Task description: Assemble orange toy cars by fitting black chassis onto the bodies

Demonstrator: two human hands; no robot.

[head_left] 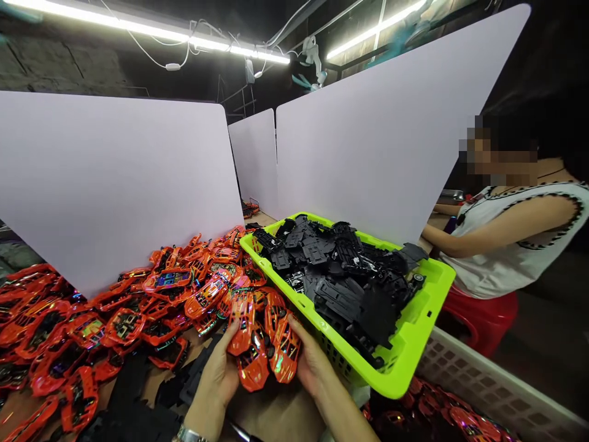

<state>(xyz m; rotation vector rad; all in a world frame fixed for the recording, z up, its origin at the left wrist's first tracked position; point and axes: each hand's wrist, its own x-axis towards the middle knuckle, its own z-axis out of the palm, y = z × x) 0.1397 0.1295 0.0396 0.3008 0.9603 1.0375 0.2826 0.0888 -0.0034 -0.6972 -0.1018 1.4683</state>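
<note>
My left hand [216, 374] and my right hand [313, 362] are close together at the bottom of the view. Each grips glossy orange toy car shells. One shell [242, 322] stands up against my left fingers, another [284, 347] lies against my right fingers, and a third [253, 365] sits between them. Beyond my left hand spreads a large heap of similar orange shells [168, 288]. Just right of my hands is a lime-green plastic basket [405, 325], its rim near my right hand, piled with black plastic car chassis parts [340, 282].
Tall white divider panels [115, 184] stand behind the heap and basket. A seated person in a sleeveless white top [515, 258] is at the right, on a red stool [483, 322]. A white lattice crate [488, 380] at lower right holds more orange shells. Loose black pieces [133, 393] lie on the brown tabletop.
</note>
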